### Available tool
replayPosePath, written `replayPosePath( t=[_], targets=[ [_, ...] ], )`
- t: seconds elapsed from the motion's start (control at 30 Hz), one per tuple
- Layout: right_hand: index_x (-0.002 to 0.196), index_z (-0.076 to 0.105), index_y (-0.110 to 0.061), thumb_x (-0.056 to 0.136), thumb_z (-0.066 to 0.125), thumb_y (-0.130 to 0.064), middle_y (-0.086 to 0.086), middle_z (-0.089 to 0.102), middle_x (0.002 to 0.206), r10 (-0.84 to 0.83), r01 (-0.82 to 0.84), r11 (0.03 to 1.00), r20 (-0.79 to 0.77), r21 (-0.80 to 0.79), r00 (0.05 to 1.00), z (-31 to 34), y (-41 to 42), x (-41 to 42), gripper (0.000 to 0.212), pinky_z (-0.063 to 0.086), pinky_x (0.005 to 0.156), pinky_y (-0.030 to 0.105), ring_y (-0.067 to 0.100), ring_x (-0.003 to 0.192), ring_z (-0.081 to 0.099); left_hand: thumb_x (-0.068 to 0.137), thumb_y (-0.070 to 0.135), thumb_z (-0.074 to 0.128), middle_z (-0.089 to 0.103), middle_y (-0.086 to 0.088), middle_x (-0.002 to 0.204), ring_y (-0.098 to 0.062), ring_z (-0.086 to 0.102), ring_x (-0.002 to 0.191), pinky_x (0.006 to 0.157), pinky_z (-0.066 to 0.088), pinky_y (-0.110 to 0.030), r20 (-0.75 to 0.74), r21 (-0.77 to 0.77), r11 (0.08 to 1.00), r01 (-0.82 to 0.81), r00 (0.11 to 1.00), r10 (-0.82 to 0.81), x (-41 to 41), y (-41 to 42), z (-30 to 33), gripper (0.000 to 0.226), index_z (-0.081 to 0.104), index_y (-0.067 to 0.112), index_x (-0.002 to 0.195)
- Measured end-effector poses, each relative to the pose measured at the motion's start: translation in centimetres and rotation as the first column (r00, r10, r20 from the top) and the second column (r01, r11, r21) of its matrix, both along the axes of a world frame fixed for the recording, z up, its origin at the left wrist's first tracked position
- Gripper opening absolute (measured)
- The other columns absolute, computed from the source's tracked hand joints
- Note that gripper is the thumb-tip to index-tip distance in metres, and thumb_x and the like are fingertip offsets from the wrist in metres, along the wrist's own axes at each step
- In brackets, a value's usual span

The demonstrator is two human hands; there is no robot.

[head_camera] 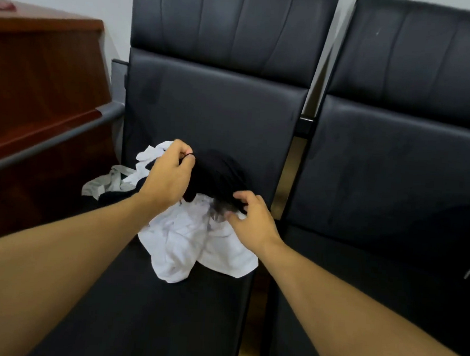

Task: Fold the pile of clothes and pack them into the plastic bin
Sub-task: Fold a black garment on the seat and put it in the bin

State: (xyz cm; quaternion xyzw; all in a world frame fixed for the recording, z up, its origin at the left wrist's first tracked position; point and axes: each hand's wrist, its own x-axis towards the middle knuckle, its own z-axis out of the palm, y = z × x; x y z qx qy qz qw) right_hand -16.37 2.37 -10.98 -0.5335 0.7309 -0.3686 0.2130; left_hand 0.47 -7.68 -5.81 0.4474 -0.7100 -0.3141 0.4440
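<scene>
Both hands are on the black garment (217, 176), which sits atop the crumpled white clothes (196, 244) on the black chair seat (165, 311). The left hand (168, 176) pinches its far edge, fingers (184, 154) clamped on the cloth; the right hand (250, 220) curls round the near edge. Best move, I'd say: lift it clear of the pile, shake it flat, find 2 corners before folding. No plastic bin in sight here.
</scene>
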Motion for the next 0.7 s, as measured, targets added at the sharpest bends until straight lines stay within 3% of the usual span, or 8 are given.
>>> replayPosePath(
  t=[0.1, 0.17, 0.23, 0.3, 0.43, 0.53, 0.67, 0.7],
  targets=[
    [0.149, 0.037, -0.034, 0.092, 0.072, -0.023, -0.009, 0.04, 0.14, 0.036, -0.025, 0.994, 0.099, -0.104, 0.994, 3.2, 0.6, 1.7, 0.068, 0.045, 0.094, 0.025, 0.001, 0.108, 0.05, 0.099, 0.007, 0.043, 0.043, 0.007, 0.074, -0.002, 0.041, 0.067, 0.065, 0.035, -0.016, -0.143, -0.107, 0.994, 0.019, 0.989, -0.034, 0.2, 1.9, 4.5, 0.012, 0.048, 0.011, 0.088],
    [0.138, 0.053, -0.03, 0.094, 0.069, -0.023, -0.007, 0.056, 0.129, 0.003, 0.011, 0.99, 0.104, -0.139, 0.995, 5.1, 1.0, 1.7, 0.048, 0.05, 0.091, 0.028, 0.009, 0.111, 0.058, 0.098, 0.009, 0.04, 0.039, 0.008, 0.072, -0.005, 0.038, 0.067, 0.063, 0.032, -0.021, -0.212, -0.148, 0.989, 0.024, 0.976, -0.056, 0.2, 3.3, 7.8, 0.016, 0.044, 0.015, 0.082],
    [0.11, 0.07, -0.023, 0.098, 0.063, -0.024, -0.006, 0.071, 0.095, -0.056, 0.067, 0.987, 0.075, -0.149, 0.996, 7.2, 2.0, 1.1, 0.014, 0.057, 0.085, 0.039, 0.016, 0.093, 0.069, 0.099, 0.009, 0.038, 0.037, 0.008, 0.072, -0.001, 0.036, 0.063, 0.062, 0.032, -0.019, -0.244, -0.18, 0.984, 0.011, 0.968, -0.056, 0.4, 4.7, 11.1, 0.019, 0.042, 0.015, 0.081],
    [0.096, 0.069, -0.02, 0.101, 0.056, -0.023, -0.005, 0.068, 0.078, -0.091, 0.103, 0.982, 0.081, -0.159, 0.993, 9.7, 3.8, 0.0, 0.014, 0.058, 0.082, 0.043, 0.017, 0.081, 0.067, 0.101, 0.01, 0.037, 0.038, 0.006, 0.074, 0.001, 0.037, 0.061, 0.062, 0.033, -0.016, -0.243, -0.204, 0.979, -0.013, 0.969, -0.038, 0.5, 6.1, 13.9, 0.016, 0.043, 0.011, 0.086],
    [0.099, 0.057, -0.025, 0.105, 0.046, -0.027, 0.003, 0.072, 0.096, -0.26, 0.259, 0.927, 0.034, -0.272, 0.965, 16.0, 8.7, -4.1, 0.013, 0.052, 0.084, 0.036, 0.024, 0.095, 0.065, 0.104, 0.012, 0.034, 0.038, 0.007, 0.076, -0.001, 0.038, 0.064, 0.063, 0.034, -0.012, -0.201, -0.246, 0.969, -0.023, 0.979, -0.028, -0.1, 9.1, 18.6, 0.023, 0.039, 0.018, 0.082],
    [0.103, 0.053, -0.022, 0.108, 0.039, -0.028, 0.0, 0.065, 0.1, -0.375, 0.358, 0.868, 0.019, -0.345, 0.927, 20.6, 13.7, -7.7, 0.016, 0.043, 0.075, 0.033, 0.022, 0.093, 0.059, 0.104, 0.017, 0.033, 0.039, 0.007, 0.076, -0.006, 0.035, 0.066, 0.059, 0.035, -0.014, -0.137, -0.246, 0.969, 0.005, 0.99, -0.04, -1.7, 11.6, 21.5, 0.021, 0.04, 0.017, 0.084],
    [0.101, 0.049, -0.019, 0.11, 0.032, -0.026, -0.003, 0.05, 0.106, -0.417, 0.316, 0.831, -0.138, -0.457, 0.898, 25.3, 21.3, -11.1, 0.02, 0.038, 0.075, 0.029, 0.015, 0.088, 0.049, 0.103, 0.022, 0.035, 0.043, 0.007, 0.076, -0.007, 0.037, 0.063, 0.052, 0.035, -0.015, -0.071, -0.255, 0.967, 0.022, 0.997, -0.042, -4.6, 15.5, 24.1, 0.019, 0.043, 0.015, 0.088],
    [0.099, 0.047, -0.018, 0.11, 0.03, -0.027, -0.001, 0.05, 0.1, -0.414, 0.296, 0.837, -0.179, -0.459, 0.893, 26.1, 23.0, -11.8, 0.023, 0.038, 0.073, 0.032, 0.016, 0.082, 0.048, 0.103, 0.022, 0.036, 0.045, 0.006, 0.077, -0.007, 0.038, 0.062, 0.052, 0.034, -0.017, -0.07, -0.253, 0.967, 0.01, 0.997, -0.029, -5.3, 16.4, 24.5, 0.016, 0.044, 0.014, 0.092]
  ],
)
